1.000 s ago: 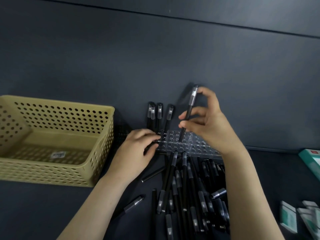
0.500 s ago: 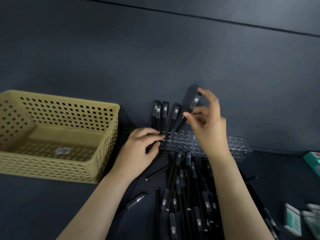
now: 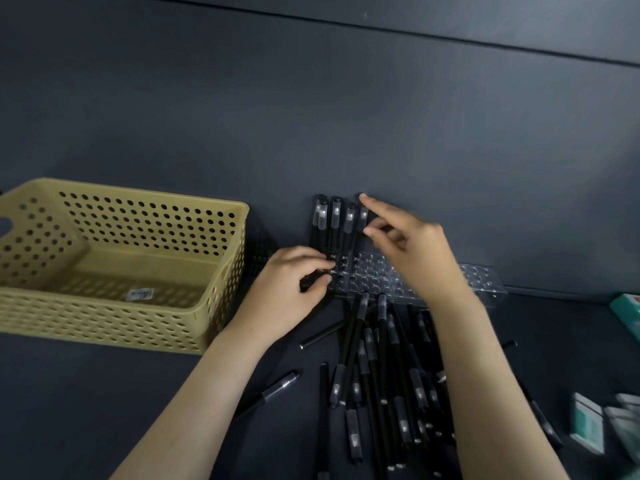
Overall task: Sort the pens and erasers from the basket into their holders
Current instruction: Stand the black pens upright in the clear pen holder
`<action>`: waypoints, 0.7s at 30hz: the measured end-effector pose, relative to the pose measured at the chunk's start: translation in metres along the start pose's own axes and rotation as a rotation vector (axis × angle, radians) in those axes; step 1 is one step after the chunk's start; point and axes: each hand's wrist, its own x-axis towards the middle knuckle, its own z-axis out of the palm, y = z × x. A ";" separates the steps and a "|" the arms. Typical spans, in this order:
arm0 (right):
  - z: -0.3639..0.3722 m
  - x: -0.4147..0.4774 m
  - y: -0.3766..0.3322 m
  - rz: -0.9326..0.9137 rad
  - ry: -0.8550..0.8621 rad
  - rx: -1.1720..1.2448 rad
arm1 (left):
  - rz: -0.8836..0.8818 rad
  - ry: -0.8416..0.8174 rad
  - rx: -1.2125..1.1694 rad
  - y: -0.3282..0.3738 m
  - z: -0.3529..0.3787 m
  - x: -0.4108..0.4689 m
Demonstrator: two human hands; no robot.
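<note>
A clear pen holder with rows of holes lies across the dark table. Several black pens stand in its left end. My left hand grips that left end with curled fingers. My right hand hovers over the holder, its straight index fingertip touching the top of the rightmost standing pen and the thumb just beside it. A pile of black pens lies in front of the holder, between my forearms. Erasers in green-and-white sleeves lie at the lower right. The yellow perforated basket at the left holds only a label.
A dark mesh container sits between the basket and the holder. Two loose pens lie left of the pile. A green box pokes in at the right edge. The holder's right half has bare holes.
My right hand has lowered the pen it held into a hole beside the standing pens. Its fingers have loosened from the pen's body to the cap. My left hand has stayed on the holder.
</note>
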 end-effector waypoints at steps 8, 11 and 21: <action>-0.043 -0.045 -0.028 0.201 -0.273 0.049 | -0.143 -0.158 0.012 0.027 -0.033 -0.043; -0.040 -0.077 -0.028 0.249 -0.289 0.048 | -0.240 -0.268 0.153 0.025 -0.039 -0.074; -0.022 -0.124 -0.022 0.195 -0.339 -0.071 | -0.425 -0.191 0.206 0.030 -0.025 -0.105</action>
